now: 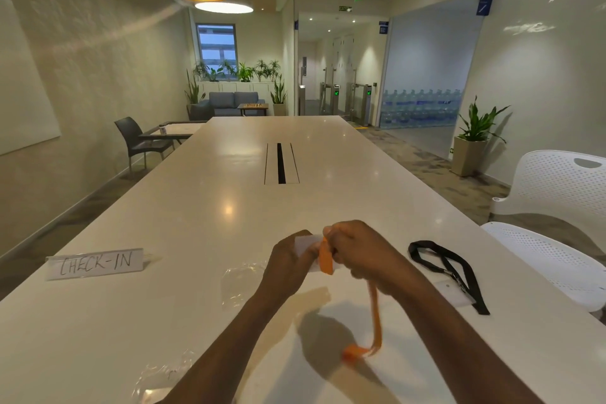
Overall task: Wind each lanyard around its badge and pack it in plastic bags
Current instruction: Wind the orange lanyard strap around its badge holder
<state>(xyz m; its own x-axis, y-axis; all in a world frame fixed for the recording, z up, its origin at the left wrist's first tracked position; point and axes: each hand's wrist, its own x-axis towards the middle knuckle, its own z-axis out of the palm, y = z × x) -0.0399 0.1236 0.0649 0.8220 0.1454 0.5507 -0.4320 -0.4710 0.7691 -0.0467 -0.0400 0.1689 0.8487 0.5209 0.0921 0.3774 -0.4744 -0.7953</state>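
Note:
My left hand (288,259) holds a white badge (306,244) above the table, its fingers curled round the card. An orange lanyard (325,256) crosses the badge. My right hand (357,249) pinches that lanyard beside the card. The loose end of the orange strap hangs down and trails onto the table near me. A black lanyard (449,267) with its own clear badge (454,293) lies flat on the table to the right. Two clear plastic bags lie on the table: one (239,282) just left of my left wrist, another (164,377) at the near edge.
A long white table (229,200) stretches ahead with a cable slot (281,163) in its middle. A "CHECK-IN" sign (95,263) stands at the left. White perforated chairs (557,193) stand at the right edge.

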